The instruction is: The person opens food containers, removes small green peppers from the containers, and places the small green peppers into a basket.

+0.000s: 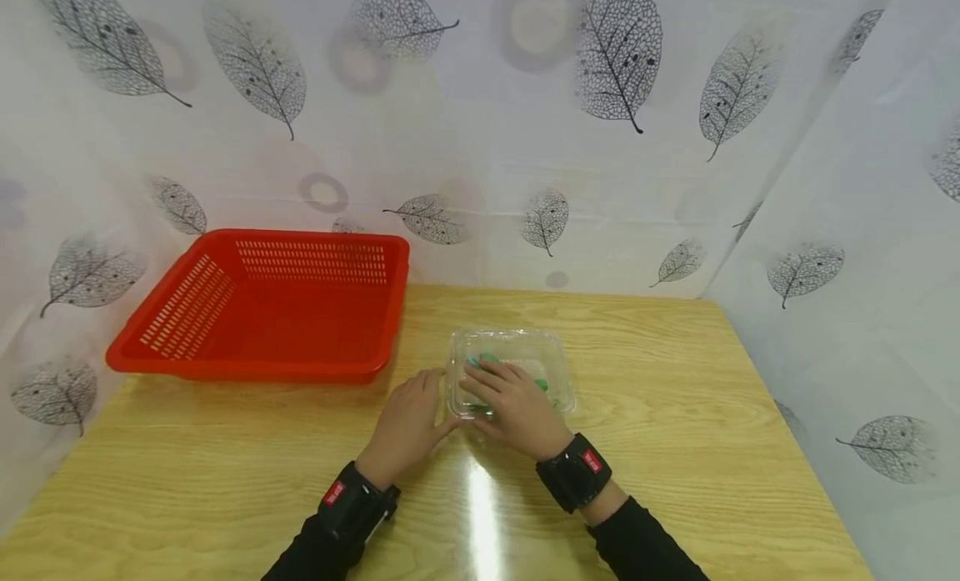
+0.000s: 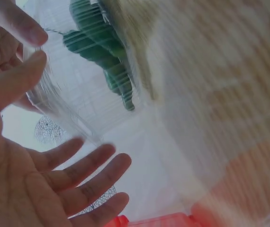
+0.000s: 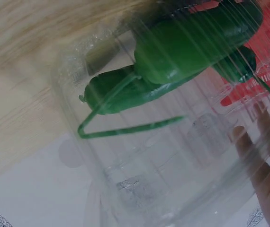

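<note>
A clear plastic box (image 1: pixel 556 368) with a see-through lid stands on the table. Green, pepper-like vegetables (image 3: pixel 182 52) lie inside it, one with a long thin bent stem; the left wrist view shows a bumpy, tapering green piece (image 2: pixel 99 45) through the plastic. Along the box's left side is my left hand (image 1: pixel 405 423), fingers extended, thumb at the near left corner. My right hand (image 1: pixel 521 410) lies over the lid with its fingers spread, covering part of the contents. In the left wrist view both thumbs meet near the box's edge.
A red plastic basket (image 1: pixel 247 369) with slotted walls sits at the table's back left. The wooden table (image 1: pixel 660 431) ends at a white curtain (image 1: pixel 495 147) printed with leaves, which hangs behind it and along the sides.
</note>
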{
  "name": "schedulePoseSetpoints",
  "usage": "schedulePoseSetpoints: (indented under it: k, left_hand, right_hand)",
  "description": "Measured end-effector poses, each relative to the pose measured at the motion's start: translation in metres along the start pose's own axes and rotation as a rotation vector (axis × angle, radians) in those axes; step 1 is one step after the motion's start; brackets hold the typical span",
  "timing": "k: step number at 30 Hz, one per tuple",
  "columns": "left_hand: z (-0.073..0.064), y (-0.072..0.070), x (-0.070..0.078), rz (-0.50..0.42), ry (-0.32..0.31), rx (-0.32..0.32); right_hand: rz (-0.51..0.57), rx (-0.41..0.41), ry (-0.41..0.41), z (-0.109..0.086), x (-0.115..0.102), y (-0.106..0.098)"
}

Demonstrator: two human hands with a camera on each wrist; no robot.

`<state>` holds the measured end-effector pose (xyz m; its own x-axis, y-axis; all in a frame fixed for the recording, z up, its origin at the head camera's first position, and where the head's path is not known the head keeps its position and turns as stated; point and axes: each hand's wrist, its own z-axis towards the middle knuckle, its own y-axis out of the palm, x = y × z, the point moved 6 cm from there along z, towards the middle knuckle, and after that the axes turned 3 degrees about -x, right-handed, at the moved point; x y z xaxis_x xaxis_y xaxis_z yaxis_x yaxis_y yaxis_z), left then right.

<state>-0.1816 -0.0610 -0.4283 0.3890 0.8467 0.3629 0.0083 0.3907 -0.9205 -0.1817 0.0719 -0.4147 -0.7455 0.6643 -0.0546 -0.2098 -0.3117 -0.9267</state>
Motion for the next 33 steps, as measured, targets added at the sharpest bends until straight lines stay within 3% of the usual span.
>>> schedulePoseSetpoints:
  k: [3, 8, 11, 18, 27, 33]
  left_hand:
    - [0.003, 0.000, 0.001, 0.016, 0.059, -0.016]
    - [0.008, 0.001, 0.006, 0.025, 0.175, -0.095]
    - [0.010, 0.001, 0.009, 0.003, 0.197, -0.119]
    - [0.009, 0.003, 0.014, 0.028, 0.244, -0.079]
    - [0.009, 0.001, 0.021, -0.008, 0.313, 0.011]
    - [0.014, 0.004, 0.022, 0.008, 0.293, -0.011]
  right_hand:
    - [0.005, -0.005, -0.007, -0.002, 0.000, -0.001]
    - [0.015, -0.044, -0.016, -0.005, 0.000, -0.002]
    - [0.044, -0.068, -0.010, -0.010, 0.001, -0.003]
    - [0.139, -0.092, 0.029, -0.023, 0.010, -0.007]
    - [0.136, -0.068, 0.057, -0.040, 0.023, -0.014]
    - [0.131, -0.026, 0.074, -0.043, 0.023, -0.014]
